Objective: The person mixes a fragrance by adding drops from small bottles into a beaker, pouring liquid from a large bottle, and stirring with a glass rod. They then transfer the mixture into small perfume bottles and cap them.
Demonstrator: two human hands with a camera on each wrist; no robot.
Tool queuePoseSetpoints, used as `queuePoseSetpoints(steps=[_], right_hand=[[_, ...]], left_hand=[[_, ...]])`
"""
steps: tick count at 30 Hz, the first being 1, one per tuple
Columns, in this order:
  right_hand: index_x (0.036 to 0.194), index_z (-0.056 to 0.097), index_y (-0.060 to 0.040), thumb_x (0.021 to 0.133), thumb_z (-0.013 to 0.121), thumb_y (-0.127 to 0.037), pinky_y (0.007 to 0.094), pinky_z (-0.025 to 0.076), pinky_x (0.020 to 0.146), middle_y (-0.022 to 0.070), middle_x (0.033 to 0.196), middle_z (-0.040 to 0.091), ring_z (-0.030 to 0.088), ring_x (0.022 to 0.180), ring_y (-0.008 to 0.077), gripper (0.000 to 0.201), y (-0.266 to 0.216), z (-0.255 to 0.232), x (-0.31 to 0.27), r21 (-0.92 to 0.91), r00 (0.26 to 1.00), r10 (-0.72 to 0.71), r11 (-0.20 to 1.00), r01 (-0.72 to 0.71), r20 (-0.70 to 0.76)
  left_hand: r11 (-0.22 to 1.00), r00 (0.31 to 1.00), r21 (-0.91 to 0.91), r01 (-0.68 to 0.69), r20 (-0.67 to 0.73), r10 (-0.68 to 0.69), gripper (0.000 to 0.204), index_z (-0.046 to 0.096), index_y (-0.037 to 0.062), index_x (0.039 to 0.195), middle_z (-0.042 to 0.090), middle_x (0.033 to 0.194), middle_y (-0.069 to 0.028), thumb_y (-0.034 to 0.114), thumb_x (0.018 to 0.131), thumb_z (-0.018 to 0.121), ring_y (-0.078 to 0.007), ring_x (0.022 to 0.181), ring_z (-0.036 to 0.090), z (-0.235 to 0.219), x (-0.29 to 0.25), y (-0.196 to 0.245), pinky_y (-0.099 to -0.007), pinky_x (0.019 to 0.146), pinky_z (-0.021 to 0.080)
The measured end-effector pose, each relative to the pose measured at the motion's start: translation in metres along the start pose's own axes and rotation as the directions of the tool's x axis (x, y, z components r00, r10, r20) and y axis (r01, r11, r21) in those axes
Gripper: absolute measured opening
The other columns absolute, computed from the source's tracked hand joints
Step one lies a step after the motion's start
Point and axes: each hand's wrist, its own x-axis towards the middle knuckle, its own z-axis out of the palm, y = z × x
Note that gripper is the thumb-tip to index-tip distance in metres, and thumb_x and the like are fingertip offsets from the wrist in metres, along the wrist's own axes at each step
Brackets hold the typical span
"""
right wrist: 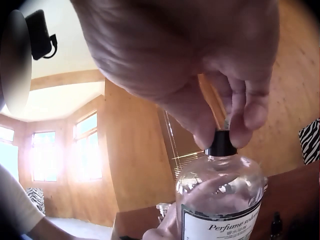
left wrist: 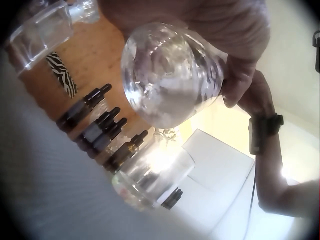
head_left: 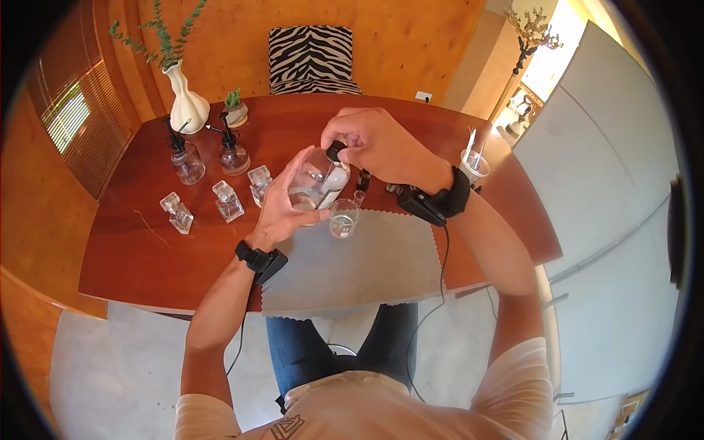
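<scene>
A clear bottle (head_left: 317,180) with a white label reading "Perfume" is held tilted above the table by my left hand (head_left: 282,198), whose fingers wrap its side. My right hand (head_left: 385,147) pinches the black cap (right wrist: 221,143) at the bottle's neck between thumb and fingers. In the left wrist view the bottle's round base (left wrist: 157,75) faces the camera. Just below the bottle a small clear cup (head_left: 343,218) stands at the edge of the grey mat, near the left thumb.
Several small square glass bottles (head_left: 228,202) stand left on the wooden table (head_left: 213,268). Behind them are two spray bottles (head_left: 235,158), a white vase (head_left: 188,103) and a small potted plant (head_left: 235,110). Dark dropper bottles (left wrist: 90,105) show beyond the cup. A grey mat (head_left: 359,264) lies in front.
</scene>
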Motion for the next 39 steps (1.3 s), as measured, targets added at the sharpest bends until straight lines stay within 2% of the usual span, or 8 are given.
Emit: queuePoseSetpoints(steps=[2,5,8,11,15,21,26,39], right_hand=[[0.097,0.067,-0.0009,0.083,0.073,-0.007,0.0338,0.045,0.067,0.0072,0.079,0.061,0.056,0.074,0.0206,0.016,0.002,0.007,-0.002,0.075,0.982,-0.145,0.985,0.154,-0.119],[0.088,0.066,0.0007,0.079,0.07,-0.006,0.0382,0.048,0.064,0.0145,0.074,0.062,0.059,0.068,0.0302,0.012,-0.002,0.013,-0.007,-0.106,0.996,-0.027,0.994,0.017,-0.089],[0.091,0.065,0.0007,0.079,0.068,-0.004,0.0355,0.05,0.07,0.0145,0.087,0.065,0.062,0.079,0.0285,0.013,-0.006,0.007,-0.01,0.038,0.993,0.113,0.993,-0.112,-0.031],[0.095,0.066,0.0005,0.081,0.068,-0.003,0.0335,0.05,0.074,0.0117,0.095,0.066,0.063,0.086,0.0238,0.015,0.004,-0.005,-0.015,0.025,0.988,-0.082,0.996,0.086,-0.132],[0.101,0.07,-0.0006,0.089,0.067,-0.007,0.0288,0.047,0.069,0.0015,0.088,0.064,0.058,0.08,0.0109,0.014,0.022,-0.01,-0.038,0.298,0.927,0.005,0.947,0.116,-0.376],[0.109,0.073,-0.001,0.096,0.067,-0.013,0.0227,0.044,0.062,0.0009,0.09,0.067,0.059,0.072,0.0076,0.019,0.103,0.047,-0.117,0.685,0.868,0.49,0.66,-0.307,-0.083],[0.113,0.069,-0.001,0.1,0.063,-0.017,0.0227,0.046,0.063,0.0037,0.097,0.069,0.061,0.072,0.0092,0.021,0.136,0.083,-0.142,0.872,0.833,0.53,0.32,-0.37,0.158],[0.113,0.071,-0.0042,0.104,0.058,-0.025,0.0213,0.044,0.065,-0.0001,0.093,0.066,0.057,0.073,0.0068,0.026,0.154,0.105,-0.144,0.785,0.896,0.414,0.496,-0.371,0.161]], left_hand=[[0.999,0.999,0.011,-0.033,0.002,0.033,0.11,0.041,0.013,0.156,0.06,0.126,-0.007,0.017,0.059,0.091,-0.0212,0.113,0.061,-0.001,0.0,0.004,-0.0336,0.096,0.05],[0.991,0.992,0.051,-0.127,0.033,0.125,0.108,0.043,0.0106,0.155,0.061,0.123,-0.0058,0.015,0.058,0.09,-0.0185,0.109,0.06,-0.002,0.004,-0.003,-0.0312,0.094,0.049],[0.996,0.995,-0.032,-0.085,0.052,0.087,0.106,0.044,0.0079,0.154,0.061,0.118,-0.0049,0.012,0.057,0.088,-0.0176,0.107,0.06,-0.001,0.002,0.002,-0.0307,0.095,0.048],[0.992,0.992,-0.127,0.006,0.122,0.009,0.106,0.045,0.0059,0.153,0.062,0.114,-0.0042,0.008,0.055,0.086,-0.0178,0.106,0.06,-0.005,0.001,0.008,-0.0308,0.097,0.046],[0.992,0.973,-0.124,0.028,0.231,0.001,0.105,0.046,0.0047,0.151,0.062,0.112,-0.0038,0.007,0.053,0.084,-0.019,0.107,0.062,-0.016,0.011,-0.004,-0.0304,0.099,0.044],[0.982,0.93,-0.068,0.175,0.34,-0.142,0.104,0.049,0.0075,0.15,0.064,0.114,-0.0063,0.013,0.052,0.083,-0.0227,0.115,0.061,-0.043,0.015,0.007,-0.0319,0.104,0.042],[0.957,0.9,0.172,0.234,0.335,-0.281,0.103,0.051,0.0102,0.149,0.065,0.117,-0.0076,0.011,0.05,0.08,-0.0228,0.117,0.06,-0.058,0.012,0.001,-0.0324,0.105,0.042],[0.835,0.807,0.428,0.346,0.318,-0.497,0.109,0.048,0.0054,0.152,0.063,0.133,-0.0103,0.017,0.047,0.077,-0.0214,0.116,0.059,-0.054,0.014,0.005,-0.0287,0.095,0.047]])
